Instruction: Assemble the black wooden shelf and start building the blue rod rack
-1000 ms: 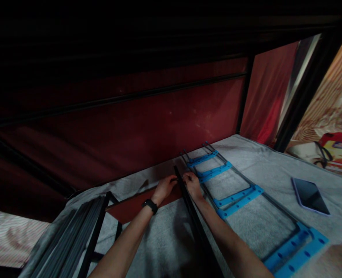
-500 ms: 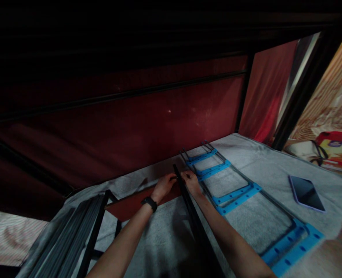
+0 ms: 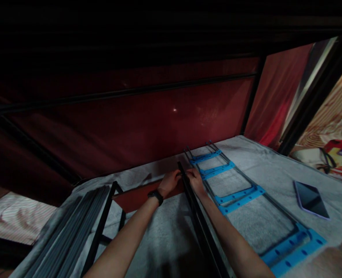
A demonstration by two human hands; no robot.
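My left hand (image 3: 170,183), a dark watch on its wrist, is closed at the left side of a black metal bar (image 3: 192,200), just above a reddish-brown board (image 3: 140,197). On the bar's other side my right hand (image 3: 196,180) pinches with its fingertips close against it. Whatever the fingers hold is too small and dark to make out. The board spans between this bar and a black side frame (image 3: 102,216) on the left.
Blue plastic brackets joined by grey tubes (image 3: 242,195) lie along the right. A stack of grey tubes (image 3: 72,231) lies at the left. A phone (image 3: 311,199) rests on the grey cloth (image 3: 278,173). Behind stands a dark red panel (image 3: 147,131).
The view has shifted slightly, so the scene sits a little further right. Both hands stay at the same end of the bar, with only small finger movement.
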